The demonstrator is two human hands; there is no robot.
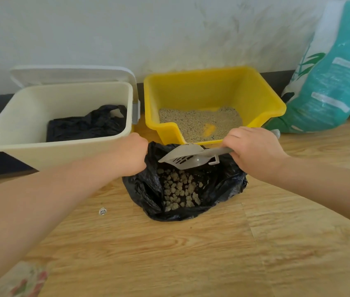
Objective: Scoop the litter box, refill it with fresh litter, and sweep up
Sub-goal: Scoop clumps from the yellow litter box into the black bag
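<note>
The left hand (130, 156) grips the black bag's (219, 189) edge on the floor (191, 254); the right hand (253, 152) grips the gray scoop (185, 157) over the clumps (180, 189); the yellow litter box (210, 88) sits just behind.

- The open black plastic bag (191, 189) on the wooden floor (191, 254) stands just before the yellow plastic litter box (212, 91), blocking its low front lip.
- A cream plastic bin (41, 116) flanks the left; a teal litter sack (330, 82) leans right.
- Bare floor lies open nearer the person.
</note>
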